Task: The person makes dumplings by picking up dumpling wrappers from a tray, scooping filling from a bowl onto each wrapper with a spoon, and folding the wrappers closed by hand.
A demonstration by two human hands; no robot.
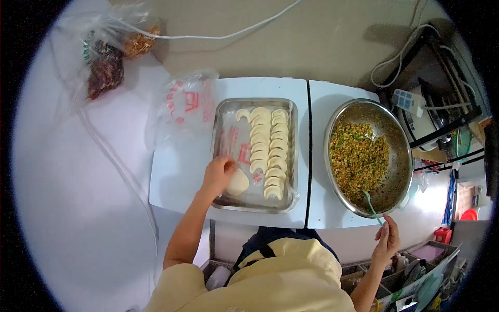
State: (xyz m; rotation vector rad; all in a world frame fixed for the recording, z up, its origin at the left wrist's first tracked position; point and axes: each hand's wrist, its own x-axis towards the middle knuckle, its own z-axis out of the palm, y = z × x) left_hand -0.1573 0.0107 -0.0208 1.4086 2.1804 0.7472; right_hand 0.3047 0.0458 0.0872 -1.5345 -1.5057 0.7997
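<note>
My left hand [217, 176] is over the left side of a metal tray [218, 112], its fingers curled together at the edge of a round, pale dumpling wrapper [238, 182]. Whether the fingertips grip the wrapper is hidden. Folded dumplings [260, 139] lie in overlapping columns on a plastic sheet in the tray. My right hand [387, 240] pinches the handle of a pale green spoon [371, 203] at the near rim of a big steel bowl [332, 169]. The spoon's tip rests in chopped, green-flecked filling [359, 158] inside the bowl.
A printed plastic bag [186, 104] lies left of the tray. Farther left, clear bags hold dark dried food [106, 73]. A white cord [208, 37] crosses the back. At right stands a dark rack [436, 132] with a power strip [409, 102].
</note>
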